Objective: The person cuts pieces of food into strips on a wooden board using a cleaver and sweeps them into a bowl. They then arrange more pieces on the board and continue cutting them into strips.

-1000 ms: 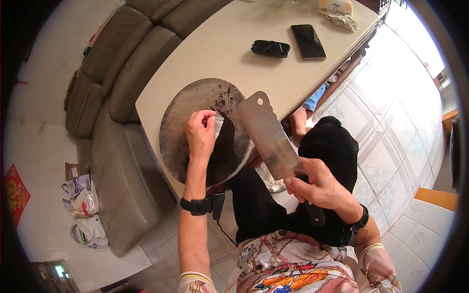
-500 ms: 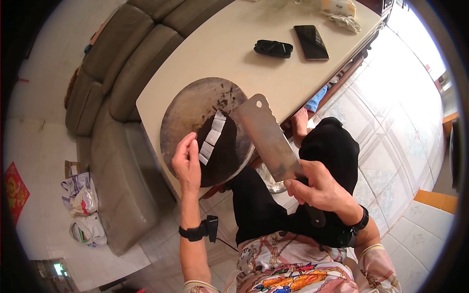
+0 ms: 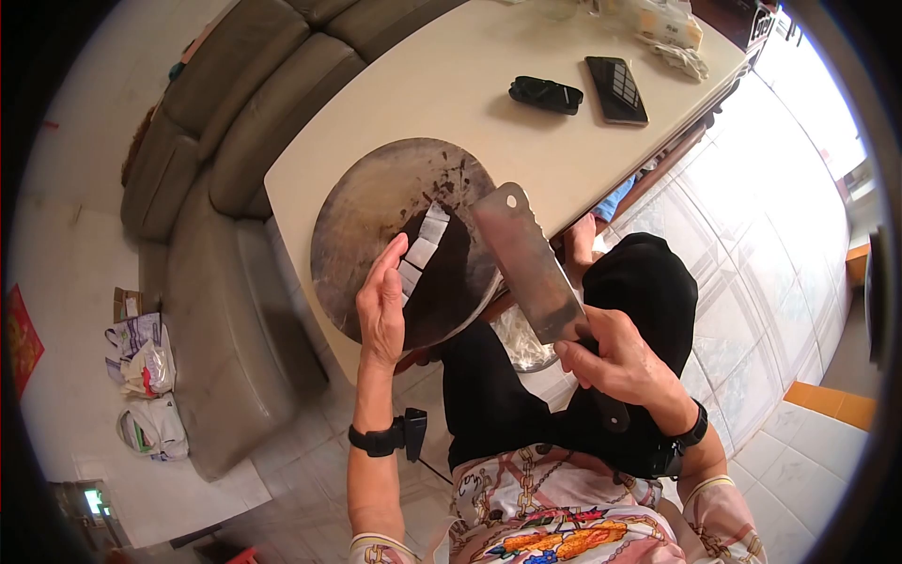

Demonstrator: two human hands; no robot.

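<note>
A round cutting board [image 3: 362, 202] lies at the near end of the table, its surface stained dark. On it a row of flat white cut pieces [image 3: 425, 252] runs at a slant over a wet black patch. My left hand [image 3: 382, 305] is open at the left of the row, fingers stretched and overlapping its lower end in this view. In my right hand [image 3: 620, 362] is the handle of a cleaver [image 3: 529, 263]. Its broad blade is raised at the board's right edge, with the holed corner pointing away from me.
On the cream table [image 3: 451, 103] lie a black case [image 3: 546, 95], a phone [image 3: 616, 90] and a tissue pack [image 3: 669, 23]. A grey sofa [image 3: 254, 329] borders the left side. Bags [image 3: 150, 395] rest on the floor. Below the table edge, a basin [image 3: 522, 340] shows between my knees.
My left hand has moved up and right along the board, now covering the lower white pieces. The cleaver stays gripped and raised. The whole view has shifted slightly.
</note>
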